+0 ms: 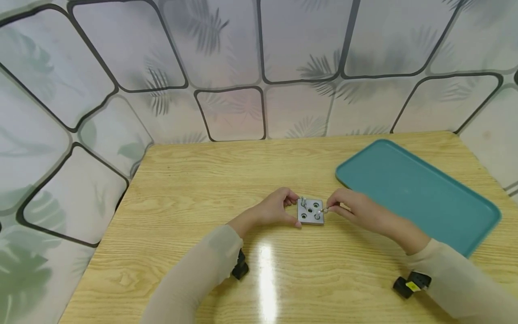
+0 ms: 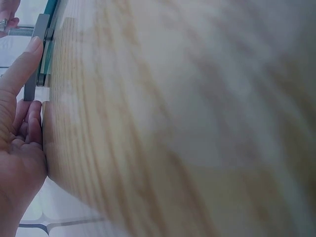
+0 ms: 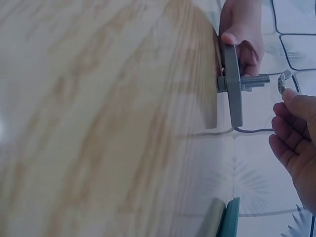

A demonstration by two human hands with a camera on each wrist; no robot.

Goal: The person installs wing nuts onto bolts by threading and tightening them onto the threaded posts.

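Metal plate [image 1: 306, 221], square and grey, sits mid-table, and the left hand [image 1: 276, 208] has it gripped by the left side, thumb at the near corner, fingers at the far one. Two bolts [image 1: 317, 216] poke up through it, one far left, one near right, with three holes [image 1: 316, 205] showing on the opposite diagonal. Over on the other side, the right hand [image 1: 356, 208] pinches a small silvery wing nut [image 3: 282, 83] between thumb and finger, and look at the right wrist view: it's just short of the bolt tip, a sliver of gap between them! Down below, a bolt head [image 3: 221, 84] shows between plate and table, with the plate lying level above the wood. Wood-grain table [image 1: 194, 193] runs back to a leaf-printed wall [image 1: 230, 112]; a teal tray [image 1: 408, 193] lies aslant at the right, the right forearm crossing its near side. Pale sleeves [image 1: 202, 270] on both arms, and a black wrist camera [image 1: 240, 266] under the left one.
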